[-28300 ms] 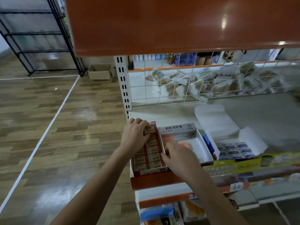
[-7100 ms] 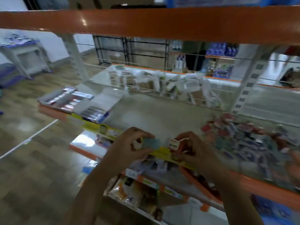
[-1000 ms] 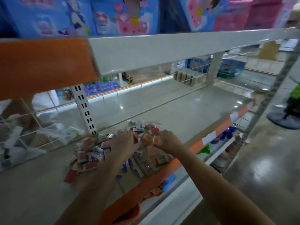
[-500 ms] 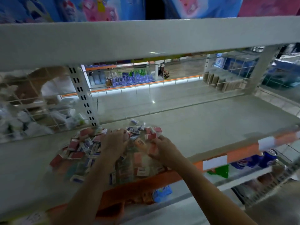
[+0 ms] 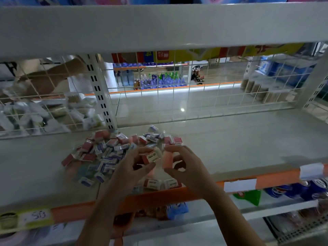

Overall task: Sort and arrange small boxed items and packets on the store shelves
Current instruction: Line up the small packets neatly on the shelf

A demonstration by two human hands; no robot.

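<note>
Both hands (image 5: pixel 134 166) (image 5: pixel 184 167) now lifted, each holding a box (image 5: pixel 152 157).

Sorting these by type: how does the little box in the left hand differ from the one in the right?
The left hand pinches a red-and-white box, printed label up and lying tilted. The right hand holds a plain pink box on end, with no label showing. Both are small and held above the pile.

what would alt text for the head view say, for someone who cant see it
Two hands lift small boxes above a loose pile of small boxes on a grey store shelf: the left hand holds a red and cream box, the right hand a pink one. A wire grid backs the shelf.
</note>
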